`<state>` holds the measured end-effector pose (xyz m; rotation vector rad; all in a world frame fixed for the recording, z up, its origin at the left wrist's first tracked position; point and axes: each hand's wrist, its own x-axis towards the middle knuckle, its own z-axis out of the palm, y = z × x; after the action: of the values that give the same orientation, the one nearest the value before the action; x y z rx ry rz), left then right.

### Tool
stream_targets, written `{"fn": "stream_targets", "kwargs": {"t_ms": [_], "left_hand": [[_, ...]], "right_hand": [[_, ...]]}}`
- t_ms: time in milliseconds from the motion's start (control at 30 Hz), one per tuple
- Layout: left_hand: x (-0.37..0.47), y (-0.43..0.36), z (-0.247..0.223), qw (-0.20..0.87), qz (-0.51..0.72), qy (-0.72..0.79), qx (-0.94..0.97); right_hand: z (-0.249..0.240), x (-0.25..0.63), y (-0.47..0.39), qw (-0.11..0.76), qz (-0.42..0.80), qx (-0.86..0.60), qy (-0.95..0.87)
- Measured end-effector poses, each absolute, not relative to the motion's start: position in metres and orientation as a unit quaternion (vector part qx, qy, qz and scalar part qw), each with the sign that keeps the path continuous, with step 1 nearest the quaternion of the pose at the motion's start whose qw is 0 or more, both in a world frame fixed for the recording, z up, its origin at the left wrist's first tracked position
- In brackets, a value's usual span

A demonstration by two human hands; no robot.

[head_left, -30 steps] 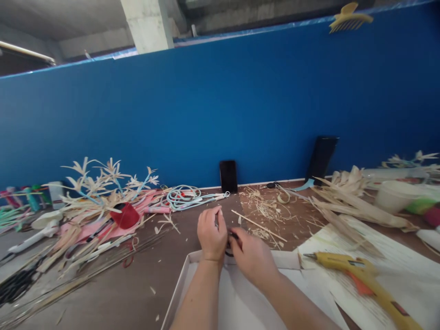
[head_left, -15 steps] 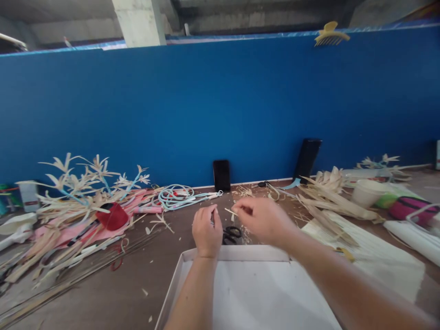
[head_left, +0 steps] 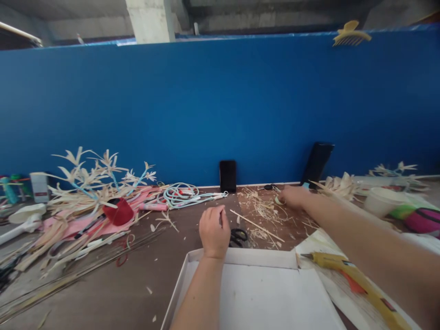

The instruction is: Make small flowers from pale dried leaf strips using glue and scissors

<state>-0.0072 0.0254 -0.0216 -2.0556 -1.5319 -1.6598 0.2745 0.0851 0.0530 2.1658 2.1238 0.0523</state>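
My left hand (head_left: 215,231) curls inward, contents hidden, scissors (head_left: 238,237) at its three o'clock presumably for reach; whether my right hand (head_left: 291,197) grips, I cannot tell.

Soft light, dim ceiling (head_left: 82,9), blurred right hand (head_left: 294,197)

Phone (head_left: 227,176) placed before partition (head_left: 206,105), shavings (head_left: 263,206) scattered right of phone, scissors (head_left: 238,237) set behind box (head_left: 261,257), glue gun (head_left: 330,261) laid on paper (head_left: 313,240) to box's right

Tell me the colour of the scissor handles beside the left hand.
The scissor handles are black, showing best in the head view.
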Motion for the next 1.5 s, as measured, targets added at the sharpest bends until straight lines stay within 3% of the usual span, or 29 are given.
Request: {"fn": "stream_targets", "kwargs": {"t_ms": [133, 300, 500, 600, 800, 933, 1033, 1200, 1367, 1500], "left_hand": [[-0.007, 0.026, -0.022, 0.046, -0.540, -0.507, -0.671], [-0.008, 0.026, -0.021, 0.046, -0.543, -0.505, -0.669], [-0.008, 0.023, -0.019, 0.047, -0.548, -0.506, -0.665], [-0.007, 0.019, -0.016, 0.046, -0.557, -0.495, -0.666], [-0.003, 0.009, -0.009, 0.007, -0.602, -0.474, -0.642], [0.001, 0.009, -0.013, -0.058, -0.541, -0.478, -0.690], [-0.001, 0.012, -0.016, -0.056, -0.526, -0.484, -0.697], [-0.003, 0.013, -0.018, -0.044, -0.535, -0.498, -0.681], [-0.001, 0.009, -0.017, -0.051, -0.515, -0.515, -0.683], [-0.001, 0.008, -0.017, -0.053, -0.503, -0.523, -0.686]], "right_hand": [[0.057, 0.277, 0.091, 0.044, 0.055, 0.724, 0.686], [0.122, 0.270, 0.104, -0.058, 0.109, 0.741, 0.660], [0.189, 0.206, 0.059, -0.616, -0.024, 0.544, 0.569], [0.165, 0.165, 0.025, -0.694, -0.127, 0.473, 0.528], [0.055, 0.106, 0.005, -0.584, -0.252, 0.555, 0.536], [0.028, 0.087, 0.007, -0.581, -0.296, 0.539, 0.533], [0.037, 0.087, -0.007, -0.535, -0.239, 0.578, 0.568], [0.049, 0.144, -0.079, -0.382, -0.073, 0.687, 0.614], [0.012, 0.253, -0.149, -0.161, 0.027, 0.838, 0.520], [-0.023, 0.298, -0.170, -0.084, 0.008, 0.870, 0.487]]}}
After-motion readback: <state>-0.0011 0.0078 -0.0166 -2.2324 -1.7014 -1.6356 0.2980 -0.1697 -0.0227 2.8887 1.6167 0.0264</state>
